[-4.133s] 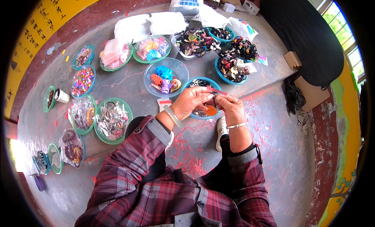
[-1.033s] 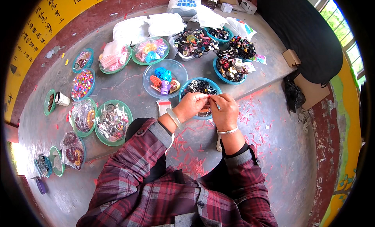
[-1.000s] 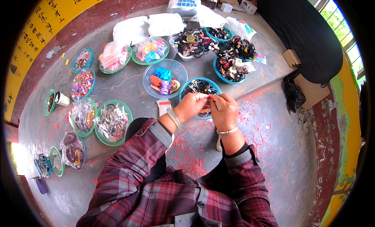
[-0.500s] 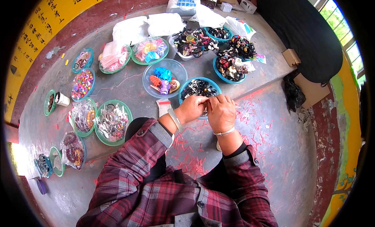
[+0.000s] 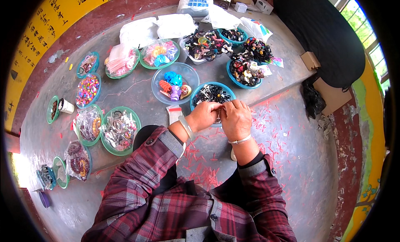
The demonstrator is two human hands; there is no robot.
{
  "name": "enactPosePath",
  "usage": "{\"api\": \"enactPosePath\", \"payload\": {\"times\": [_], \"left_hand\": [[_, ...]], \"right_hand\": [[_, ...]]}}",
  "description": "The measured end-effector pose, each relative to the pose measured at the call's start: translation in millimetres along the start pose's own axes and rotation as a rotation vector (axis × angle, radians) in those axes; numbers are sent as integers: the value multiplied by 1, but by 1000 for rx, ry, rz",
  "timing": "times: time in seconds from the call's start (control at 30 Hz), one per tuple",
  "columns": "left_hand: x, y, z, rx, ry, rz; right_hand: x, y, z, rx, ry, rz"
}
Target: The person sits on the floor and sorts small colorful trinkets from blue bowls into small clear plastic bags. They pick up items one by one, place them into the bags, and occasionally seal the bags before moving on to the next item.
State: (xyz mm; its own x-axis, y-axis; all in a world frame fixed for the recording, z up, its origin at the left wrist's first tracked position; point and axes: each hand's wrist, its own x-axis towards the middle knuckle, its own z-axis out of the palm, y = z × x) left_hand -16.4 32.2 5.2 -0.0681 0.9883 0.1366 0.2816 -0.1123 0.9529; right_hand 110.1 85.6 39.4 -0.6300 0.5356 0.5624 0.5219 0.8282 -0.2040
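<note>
Concrete platform [image 5: 129, 87] before me: at its near edge sits a blue bowl [image 5: 213, 83] of black bands [image 5: 212, 93], just beyond the left hand [image 5: 205, 116] and right hand [image 5: 236, 121], the left covering more of it. Both pinch closed, fingertips meeting; anything between is hidden. Red scraps [image 5: 206, 178] litter the floor [image 5: 302, 158].
</note>
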Motion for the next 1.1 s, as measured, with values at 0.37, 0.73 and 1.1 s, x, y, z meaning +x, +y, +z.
{"api": "enactPosePath", "payload": {"times": [0.37, 0.73, 1.1], "left_hand": [[-2, -5, 0, 65, -37, 35], [1, -13, 8, -203, 124, 15], [-1, -13, 1, -184, 37, -61]], "right_hand": [[-1, -3, 1, -57, -32, 2], [-2, 8, 8, 293, 42, 151], [-1, 12, 5, 530, -48, 352]]}}
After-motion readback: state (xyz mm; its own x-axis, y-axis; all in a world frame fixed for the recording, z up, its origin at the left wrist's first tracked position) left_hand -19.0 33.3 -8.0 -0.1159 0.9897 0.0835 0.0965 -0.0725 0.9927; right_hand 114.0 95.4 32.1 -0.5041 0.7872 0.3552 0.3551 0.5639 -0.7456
